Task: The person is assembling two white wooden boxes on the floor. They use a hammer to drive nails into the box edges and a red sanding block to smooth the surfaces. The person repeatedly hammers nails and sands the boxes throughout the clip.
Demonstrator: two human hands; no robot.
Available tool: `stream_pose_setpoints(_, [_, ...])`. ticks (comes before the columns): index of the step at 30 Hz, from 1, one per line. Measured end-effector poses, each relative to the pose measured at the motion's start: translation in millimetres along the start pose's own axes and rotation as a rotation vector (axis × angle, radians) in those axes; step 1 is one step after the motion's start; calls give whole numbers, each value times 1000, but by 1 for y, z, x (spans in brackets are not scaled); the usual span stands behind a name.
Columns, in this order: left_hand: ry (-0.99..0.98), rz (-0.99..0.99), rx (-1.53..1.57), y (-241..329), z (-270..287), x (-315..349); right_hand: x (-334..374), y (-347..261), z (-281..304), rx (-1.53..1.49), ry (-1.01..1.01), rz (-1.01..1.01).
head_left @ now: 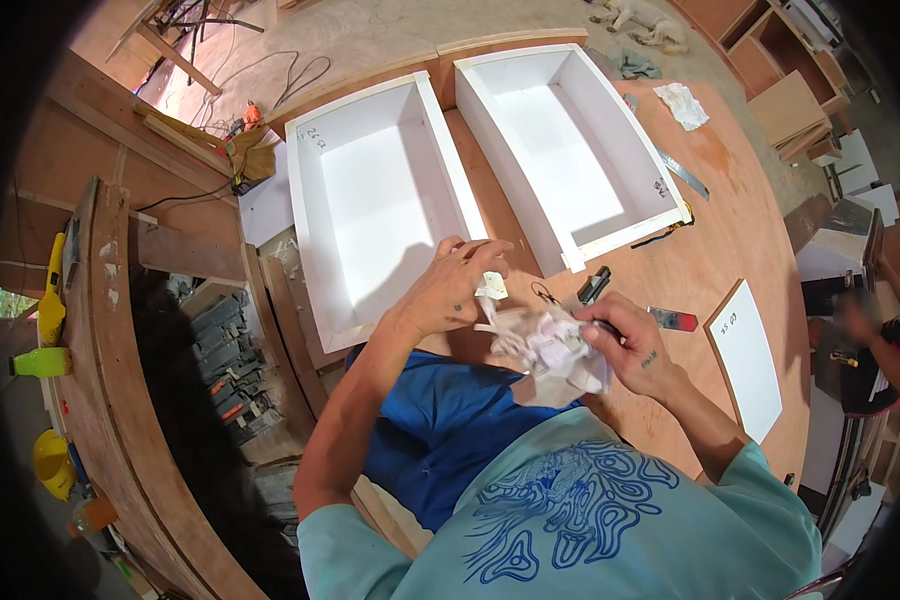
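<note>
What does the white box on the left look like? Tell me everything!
The white box is like a big drawer, open side up: a smooth white bottom, straight white walls and a pale rim. It looks like coated board. Dark handwriting marks the inside near its far left corner. It lies left of a similar box. The left hand hides its near right corner; I can't tell whether they touch.

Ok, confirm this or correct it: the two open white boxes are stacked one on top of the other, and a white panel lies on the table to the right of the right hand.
Not stacked: the head view shows the left box and the right box side by side, with a gap between them. The rest stands.
</note>
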State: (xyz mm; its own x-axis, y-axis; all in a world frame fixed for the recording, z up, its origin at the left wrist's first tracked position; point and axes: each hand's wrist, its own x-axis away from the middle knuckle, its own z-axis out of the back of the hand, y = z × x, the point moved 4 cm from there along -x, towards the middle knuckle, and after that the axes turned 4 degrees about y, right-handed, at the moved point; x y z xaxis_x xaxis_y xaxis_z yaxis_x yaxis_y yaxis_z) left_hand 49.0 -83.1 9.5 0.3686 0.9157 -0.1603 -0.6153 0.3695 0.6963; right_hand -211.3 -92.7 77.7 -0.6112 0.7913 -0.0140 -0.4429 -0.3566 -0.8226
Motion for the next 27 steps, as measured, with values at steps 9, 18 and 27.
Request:
stream_pose_setpoints(9, [74, 19, 35, -1, -1, 0, -37, 26, -45, -180, 178, 99])
stream_pose_setpoints(18, [76, 59, 103, 4, 2, -1, -62, -3, -72, 313, 22, 394])
stream_pose_setpoints(27, [35, 25, 74, -2, -1, -2, -80, 5, -84, 243, -77, 342])
